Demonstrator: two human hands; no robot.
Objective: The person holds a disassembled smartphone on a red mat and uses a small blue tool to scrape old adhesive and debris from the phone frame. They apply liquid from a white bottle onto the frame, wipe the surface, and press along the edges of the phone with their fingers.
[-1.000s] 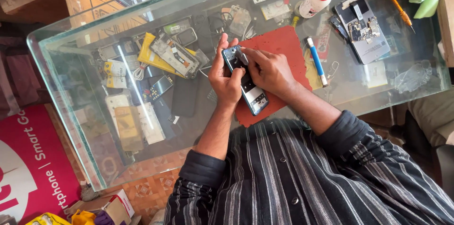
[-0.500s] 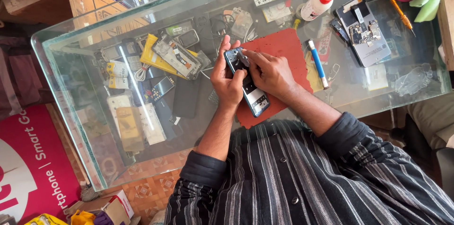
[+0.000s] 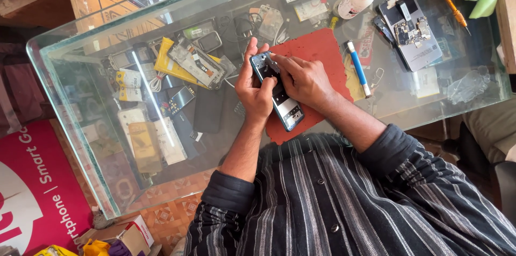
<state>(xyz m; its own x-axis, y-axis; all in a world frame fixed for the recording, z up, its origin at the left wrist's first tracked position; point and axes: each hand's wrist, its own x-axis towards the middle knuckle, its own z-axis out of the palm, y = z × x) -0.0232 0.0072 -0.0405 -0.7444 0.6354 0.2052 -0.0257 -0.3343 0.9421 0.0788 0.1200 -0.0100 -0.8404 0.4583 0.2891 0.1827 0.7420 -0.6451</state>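
- Together, our left hand point(image 3: 252, 90) gripped the opened phone point(image 3: 278, 92) while our right hand point(image 3: 302, 77) pinched its top.
- Nearby lay a red mat point(image 3: 317, 51), pen point(image 3: 358, 69) and glue bottle point(image 3: 356, 0).

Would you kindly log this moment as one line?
left hand grips opened phone | right hand presses its top | over red mat

Opened blue phone point(image 3: 278, 92), back cover off, lies tilted over red mat point(image 3: 317, 54).

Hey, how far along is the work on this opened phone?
Done: the phone lies back-off on the red mat. In hand: left hand steadies it, right hand presses near its top. Left: it remains open; another opened phone sits apart.
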